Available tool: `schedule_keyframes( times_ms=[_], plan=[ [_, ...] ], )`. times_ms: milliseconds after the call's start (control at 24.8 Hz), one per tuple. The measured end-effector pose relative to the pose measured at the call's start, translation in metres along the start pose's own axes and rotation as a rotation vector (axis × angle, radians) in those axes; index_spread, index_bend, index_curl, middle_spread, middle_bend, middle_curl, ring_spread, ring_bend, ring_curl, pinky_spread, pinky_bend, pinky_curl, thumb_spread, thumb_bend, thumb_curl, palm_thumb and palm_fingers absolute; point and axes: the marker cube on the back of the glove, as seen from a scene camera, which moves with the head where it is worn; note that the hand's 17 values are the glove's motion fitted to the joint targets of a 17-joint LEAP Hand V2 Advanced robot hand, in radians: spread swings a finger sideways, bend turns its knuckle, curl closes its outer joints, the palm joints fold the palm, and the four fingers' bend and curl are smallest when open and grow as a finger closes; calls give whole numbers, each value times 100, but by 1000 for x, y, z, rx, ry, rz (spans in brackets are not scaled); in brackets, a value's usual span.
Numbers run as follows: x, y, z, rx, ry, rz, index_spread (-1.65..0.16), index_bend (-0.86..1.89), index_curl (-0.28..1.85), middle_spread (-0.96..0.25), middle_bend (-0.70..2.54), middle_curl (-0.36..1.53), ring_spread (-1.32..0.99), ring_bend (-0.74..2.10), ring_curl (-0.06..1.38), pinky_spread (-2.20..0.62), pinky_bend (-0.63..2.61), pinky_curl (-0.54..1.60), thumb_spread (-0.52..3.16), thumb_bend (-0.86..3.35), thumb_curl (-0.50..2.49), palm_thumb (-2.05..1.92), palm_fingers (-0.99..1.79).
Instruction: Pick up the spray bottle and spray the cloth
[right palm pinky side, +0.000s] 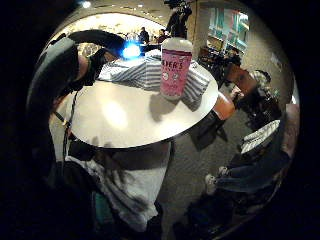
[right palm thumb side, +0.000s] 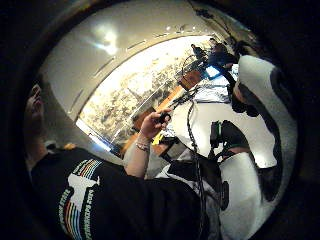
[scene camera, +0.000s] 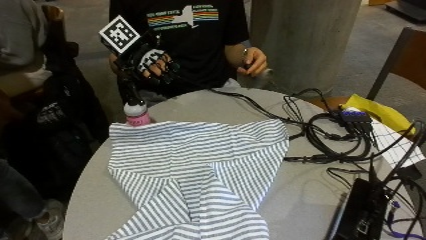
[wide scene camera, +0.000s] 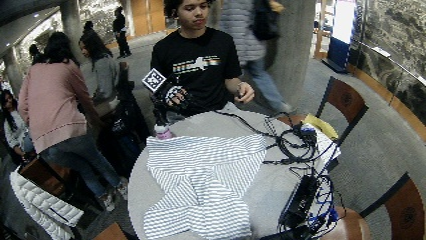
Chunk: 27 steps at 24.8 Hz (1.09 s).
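Observation:
The spray bottle (scene camera: 136, 115) has a pink label, a white shoulder and a dark sprayer on top. It stands upright at the table's far left edge, touching the back corner of the grey-and-white striped cloth (scene camera: 200, 170). The cloth lies spread over the round grey table (scene camera: 303, 195). My gloved right hand (scene camera: 152, 64) hangs in the air above and slightly behind the bottle, its fingers spread and loosely bent, holding nothing. In the little finger side palm view the bottle (right palm pinky side: 175, 67) stands some way off beside the cloth (right palm pinky side: 137, 70). The wide outside view shows the hand (wide scene camera: 174, 95) above the bottle (wide scene camera: 162, 132).
Black cables (scene camera: 326, 135) coil over the table's right side beside a black device (scene camera: 359, 210) and a yellow sheet (scene camera: 376, 110). The bare left hand (scene camera: 255, 61) holds a small object near the far edge. A chair (scene camera: 399, 55) stands at the right, and people stand at the left.

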Motion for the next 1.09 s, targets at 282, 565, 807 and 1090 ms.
schedule_keyframes(
  times_ms=[282, 565, 807, 1090],
  plan=[
    [-3, 5, -5, -65, 70, 20, -16, 25, 21, -4, 44, 22, -6, 46, 23, -1, 31, 18, 51, 41, 23, 77, 113],
    [0, 2, 1, -101, 87, 27, -20, 21, 28, -5, 43, 28, -7, 44, 28, 0, 28, 22, 67, 34, 29, 80, 110],
    [0, 5, 2, -134, 81, 24, -22, 17, 31, -5, 40, 31, -7, 39, 29, 2, 26, 25, 75, 29, 33, 84, 107],
    [5, 3, 3, -126, 113, 41, -24, 15, 32, -5, 39, 34, -7, 32, 30, 4, 23, 27, 83, 23, 36, 85, 105]
  ],
)
